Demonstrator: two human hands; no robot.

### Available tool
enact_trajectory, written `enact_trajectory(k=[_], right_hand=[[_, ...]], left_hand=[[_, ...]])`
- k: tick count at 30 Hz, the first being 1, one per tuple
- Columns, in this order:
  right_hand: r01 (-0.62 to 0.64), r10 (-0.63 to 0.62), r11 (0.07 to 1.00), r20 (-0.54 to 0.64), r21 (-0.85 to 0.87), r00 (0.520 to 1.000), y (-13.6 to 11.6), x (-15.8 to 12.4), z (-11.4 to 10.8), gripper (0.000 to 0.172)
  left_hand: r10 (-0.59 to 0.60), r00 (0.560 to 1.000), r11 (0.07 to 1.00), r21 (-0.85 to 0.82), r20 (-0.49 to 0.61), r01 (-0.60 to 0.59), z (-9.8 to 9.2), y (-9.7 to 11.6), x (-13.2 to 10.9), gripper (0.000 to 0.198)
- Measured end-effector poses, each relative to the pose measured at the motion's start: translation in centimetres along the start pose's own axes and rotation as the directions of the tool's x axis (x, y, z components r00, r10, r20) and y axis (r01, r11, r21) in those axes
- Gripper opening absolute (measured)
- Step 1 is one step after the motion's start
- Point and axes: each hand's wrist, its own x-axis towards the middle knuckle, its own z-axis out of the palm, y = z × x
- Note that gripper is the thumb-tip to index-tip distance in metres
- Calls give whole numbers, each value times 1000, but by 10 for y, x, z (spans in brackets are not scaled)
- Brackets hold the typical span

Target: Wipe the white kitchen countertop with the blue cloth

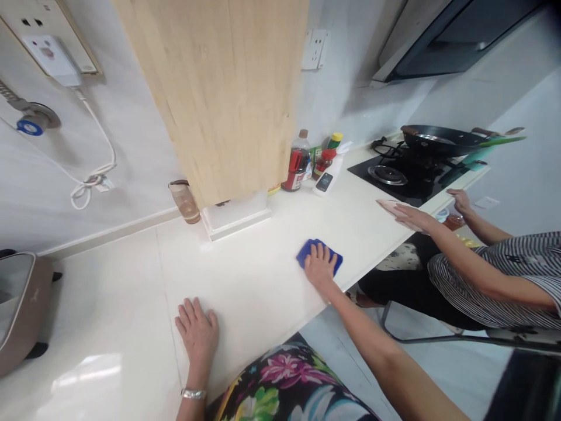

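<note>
Two hands rest on the pale surface [245, 280]: the right hand [321, 266], grip released, presses flat on a blue cloth [319, 255] near the front edge, while the left hand [198, 330], fingers spread and holding nothing, braces beside it, wiping apparently midway.

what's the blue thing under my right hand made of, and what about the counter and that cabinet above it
The blue cloth under the right hand looks like soft fabric, matte and lying limp. The counter seems polished stone or a lookalike: white, glossy, reflecting light. The cabinet looks like pale wood or laminate, with visible grain.
</note>
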Motion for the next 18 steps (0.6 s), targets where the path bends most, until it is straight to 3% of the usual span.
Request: enact_trajectory(k=[5,8,10,14,16,18], right_hand=[[250,-255,965,74,81,964,-90,-33,11,64],[433,-448,889,94,146,889,-136,-64,5,61],[541,-563,820,94,187,821,-153,-87,-3,59],[727,-768,629,73,274,637,-146,-125,-22,58],[782,-831,540,51,311,553,-125,-136,-30,58],[805,-858,493,32,331,513,-98,-140,-37,58]], left_hand=[[7,1000,1000,7,-13,-7,0,1,-1,61],[-2,1000,1000,7,-28,2,0,1,-2,61],[-7,999,1000,0,-35,7,-1,0,-2,61],[-13,1000,1000,-25,-26,12,-3,-3,-2,61],[-16,1000,999,-38,-6,16,-4,-4,-1,61],[-25,1000,999,-43,9,25,-4,-5,-1,62]])
